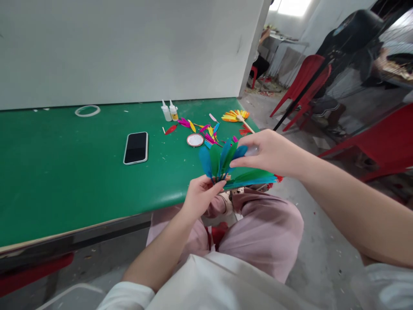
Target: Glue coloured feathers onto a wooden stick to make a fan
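Observation:
My left hand (204, 193) pinches the base of a fan of blue and green feathers (214, 160) at the table's front edge. The feathers spread upward from its fingertips. My right hand (269, 153) is curled at the fan's right side, its thumb and finger at a blue feather. A pale translucent object (253, 150), perhaps a small bottle, shows inside that hand, mostly hidden by the fingers. Below it, more green and blue feathers (254, 176) stretch to the right, with red bits at their far end.
On the green table (80, 185) lie a phone (136, 147), two small glue bottles (169, 111), a white ring (87, 111), a round white lid (195, 140), loose coloured feathers (209, 133) and a yellow-orange feather piece (235, 115). Red chairs (303, 86) and other people are at right.

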Demonstrator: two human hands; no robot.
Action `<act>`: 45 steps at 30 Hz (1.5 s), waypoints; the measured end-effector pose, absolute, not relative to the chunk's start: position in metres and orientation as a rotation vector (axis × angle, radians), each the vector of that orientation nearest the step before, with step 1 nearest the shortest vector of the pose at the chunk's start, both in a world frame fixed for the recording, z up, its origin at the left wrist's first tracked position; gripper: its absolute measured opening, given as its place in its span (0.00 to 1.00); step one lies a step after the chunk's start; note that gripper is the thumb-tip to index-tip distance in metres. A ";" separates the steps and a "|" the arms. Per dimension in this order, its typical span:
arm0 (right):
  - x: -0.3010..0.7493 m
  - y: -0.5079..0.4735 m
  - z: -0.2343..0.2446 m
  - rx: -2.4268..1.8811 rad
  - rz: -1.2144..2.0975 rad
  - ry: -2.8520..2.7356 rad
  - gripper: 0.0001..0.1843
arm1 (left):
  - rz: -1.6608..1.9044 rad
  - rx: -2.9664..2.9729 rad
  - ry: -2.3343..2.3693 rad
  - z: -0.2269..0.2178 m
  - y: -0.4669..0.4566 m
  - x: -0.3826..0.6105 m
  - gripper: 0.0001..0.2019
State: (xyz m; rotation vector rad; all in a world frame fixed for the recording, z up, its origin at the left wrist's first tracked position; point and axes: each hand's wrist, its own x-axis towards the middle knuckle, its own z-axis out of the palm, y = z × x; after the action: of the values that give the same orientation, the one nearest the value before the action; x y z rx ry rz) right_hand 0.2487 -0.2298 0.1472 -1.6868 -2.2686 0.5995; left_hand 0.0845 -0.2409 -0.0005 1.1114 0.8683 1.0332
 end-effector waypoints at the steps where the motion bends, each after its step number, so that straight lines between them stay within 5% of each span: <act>1: 0.248 -0.230 0.147 -1.688 0.591 -2.273 0.12 | 1.038 1.112 0.867 0.000 -0.241 0.085 0.10; 8: 0.253 -0.239 0.145 -1.412 0.437 -2.500 0.09 | 1.223 1.531 0.924 -0.003 -0.241 0.076 0.07; 16: 0.278 -0.269 0.148 -0.954 -0.215 -2.703 0.09 | 1.889 2.336 0.733 -0.007 -0.237 0.051 0.25; 23: 0.276 -0.279 0.138 -0.946 -0.187 -2.764 0.15 | 1.963 2.467 0.760 -0.004 -0.236 0.049 0.28; 45: 0.253 -0.278 0.118 -0.698 -0.287 -2.564 0.09 | 1.883 2.464 0.784 0.000 -0.246 0.049 0.20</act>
State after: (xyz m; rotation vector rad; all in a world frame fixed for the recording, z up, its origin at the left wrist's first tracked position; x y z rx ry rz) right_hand 0.2533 -0.2779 0.1181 -0.6984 -2.5639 -0.2875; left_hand 0.0492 -0.2461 -0.0005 2.4644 0.7842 1.8829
